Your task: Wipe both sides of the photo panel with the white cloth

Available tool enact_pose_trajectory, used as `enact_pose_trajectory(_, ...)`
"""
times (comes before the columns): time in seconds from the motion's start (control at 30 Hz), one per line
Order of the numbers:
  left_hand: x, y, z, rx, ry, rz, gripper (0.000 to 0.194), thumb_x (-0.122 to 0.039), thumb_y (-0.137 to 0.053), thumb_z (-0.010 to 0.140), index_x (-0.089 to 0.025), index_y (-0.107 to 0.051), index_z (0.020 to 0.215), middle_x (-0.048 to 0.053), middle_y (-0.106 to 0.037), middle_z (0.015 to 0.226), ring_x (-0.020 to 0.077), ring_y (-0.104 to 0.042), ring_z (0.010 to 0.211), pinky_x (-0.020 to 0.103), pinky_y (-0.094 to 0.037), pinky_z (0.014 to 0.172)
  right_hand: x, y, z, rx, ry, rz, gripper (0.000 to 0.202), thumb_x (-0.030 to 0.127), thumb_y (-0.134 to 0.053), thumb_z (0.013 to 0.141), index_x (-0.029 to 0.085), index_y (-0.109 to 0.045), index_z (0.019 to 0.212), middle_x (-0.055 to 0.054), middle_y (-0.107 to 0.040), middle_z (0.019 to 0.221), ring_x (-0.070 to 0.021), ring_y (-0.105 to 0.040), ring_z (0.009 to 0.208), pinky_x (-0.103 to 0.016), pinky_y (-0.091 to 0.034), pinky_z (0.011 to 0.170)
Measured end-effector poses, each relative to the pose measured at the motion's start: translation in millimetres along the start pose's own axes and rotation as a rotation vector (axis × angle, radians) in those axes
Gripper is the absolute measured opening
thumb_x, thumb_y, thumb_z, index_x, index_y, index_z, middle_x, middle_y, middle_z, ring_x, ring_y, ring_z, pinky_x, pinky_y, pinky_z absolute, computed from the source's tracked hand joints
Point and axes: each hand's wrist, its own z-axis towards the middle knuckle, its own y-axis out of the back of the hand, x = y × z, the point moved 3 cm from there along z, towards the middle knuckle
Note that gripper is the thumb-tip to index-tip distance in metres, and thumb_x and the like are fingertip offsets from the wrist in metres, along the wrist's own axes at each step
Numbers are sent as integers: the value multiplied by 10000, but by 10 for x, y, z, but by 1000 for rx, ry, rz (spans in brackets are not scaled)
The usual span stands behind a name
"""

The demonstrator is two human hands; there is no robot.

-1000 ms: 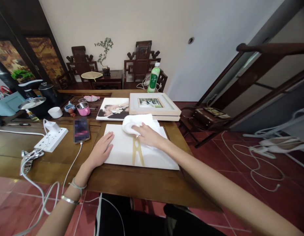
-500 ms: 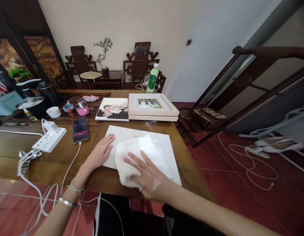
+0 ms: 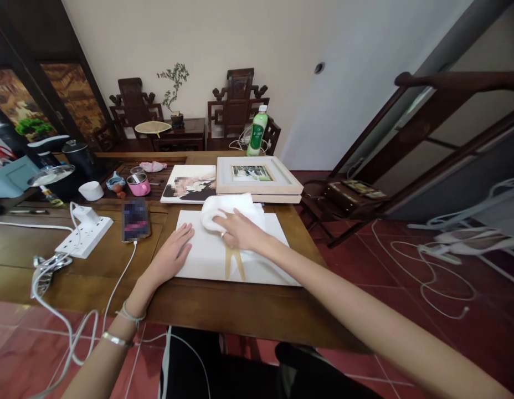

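Right hand (image 3: pixel 241 231) clutched white towel (image 3: pixel 232 203), soft and likely light, at 12 o'clock on white panel (image 3: pixel 202 259), seemingly stiff, best edge-held; left hand (image 3: pixel 170 256) lay flat, ungripping, at 9.

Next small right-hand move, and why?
Probably slide the cloth toward the person: the right hand has it at the far edge of the white board, whose near part the cloth leaves uncovered. The left hand rests on the board's left side, likely steadying it.
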Motion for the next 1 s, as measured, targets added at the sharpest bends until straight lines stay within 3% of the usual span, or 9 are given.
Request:
enact_pose_trajectory(0.1, 7, -11, 3, -17, 9, -6, 454, -311, -342, 959, -133, -457, 1361, 114, -385, 1486, 212, -284, 1410, 447, -241, 1163, 18, 15, -6, 8, -2, -1, 407, 80, -420, 803, 94, -527, 1195, -215, -580, 1210, -317, -494, 1192, -503, -351, 967)
enact_pose_trajectory(0.27, 20, -38, 5, -45, 11, -20, 451, -310, -353, 953, -127, -471, 1347, 125, -402, 1474, 223, -302, 1403, 450, -250, 1160, 440, -125, -483, 67, 101, 0, 464, 76, -497, 743, 108, -569, 1201, -241, -438, 1403, -365, -247, 1380, -627, -157, 1071)
enact_pose_trajectory(0.4, 24, -42, -6, -37, 6, -15, 441, -289, -348, 954, -146, -457, 1356, 116, -386, 1486, 221, -290, 1408, 463, -245, 1160, 821, -166, -892, 195, 242, 81, 474, 135, -575, 687, 189, -626, 1155, -194, -402, 1450, -379, -236, 1384, -638, -116, 1092)
enact_pose_trajectory(0.5, 21, -44, -14, -28, -7, 3, 441, -273, -338, 955, -139, -441, 1362, 117, -377, 1491, 212, -274, 1414, 457, -241, 1162, 894, -115, -1001, 215, 286, 138, 459, 143, -577, 673, 207, -640, 1123, -166, -444, 1430, -341, -266, 1381, -578, -151, 1117)
enact_pose_trajectory(0.67, 16, -46, -16, -35, -15, 17, 435, -277, -334, 957, -147, -442, 1357, 120, -384, 1487, 214, -286, 1409, 455, -237, 1164, 538, -11, -673, 82, 129, 153, 480, 95, -485, 694, 205, -597, 1148, -133, -612, 1227, -275, -446, 1265, -493, -294, 1067)
enact_pose_trajectory(0.83, 7, -30, -20, -22, -8, 19, 443, -282, -333, 957, -146, -434, 1367, 116, -381, 1490, 214, -283, 1411, 444, -239, 1165, 72, 86, -66, 28, -27, 145, 360, 137, -417, 799, 165, -597, 1109, -115, -677, 937, -298, -584, 939, -431, -432, 833)
enact_pose_trajectory(0.9, 3, -23, -23, -20, -7, 17, 441, -280, -332, 957, -158, -432, 1369, 107, -378, 1492, 214, -281, 1411, 452, -244, 1162, -49, 128, 113, 22, -60, 173, 331, 169, -401, 833, 173, -607, 1092, -102, -683, 927, -287, -595, 889, -390, -434, 797)
enact_pose_trajectory(1.0, 1, -18, -25, -16, -4, 16, 441, -275, -332, 956, -166, -427, 1372, 103, -372, 1496, 213, -281, 1411, 458, -245, 1160, -167, 187, 274, 5, -106, 211, 322, 217, -393, 872, 177, -607, 1109, -106, -673, 1080, -293, -586, 957, -370, -420, 820)
